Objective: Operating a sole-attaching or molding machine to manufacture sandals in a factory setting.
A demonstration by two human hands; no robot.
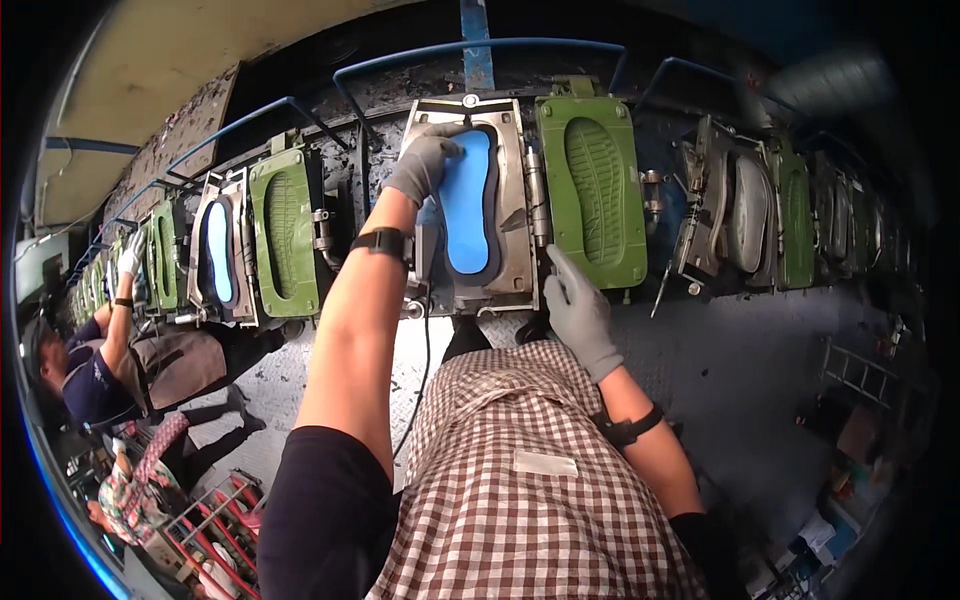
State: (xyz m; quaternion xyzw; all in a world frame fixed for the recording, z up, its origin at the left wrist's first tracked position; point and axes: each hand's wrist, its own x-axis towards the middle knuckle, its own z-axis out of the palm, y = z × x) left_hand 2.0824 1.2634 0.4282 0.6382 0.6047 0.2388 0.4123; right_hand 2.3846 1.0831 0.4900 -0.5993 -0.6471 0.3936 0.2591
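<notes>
A blue sole-shaped sheet [466, 205] lies within a dark sole [490, 195] in the metal mould [514, 240] in front of me. My left hand [425, 165], in a grey glove, is at the sheet's upper left end; its fingers are bent over the edge there, with the thumb on the blue surface. My right hand [582, 320], also gloved in grey, is by the lower corner between this mould and the green mould plate [630, 190]. Its fingers stretch upward with nothing in them. The green plate has a ribbed sole-shaped hollow.
More moulds stand in a row both ways, including a green plate [280, 225] and another blue sole sheet [219, 250] on the left. At right, an opened mould holds a grey sole shape [750, 215]. Blue rails [480, 44] run behind. A co-worker [100, 360] reaches toward the moulds at far left.
</notes>
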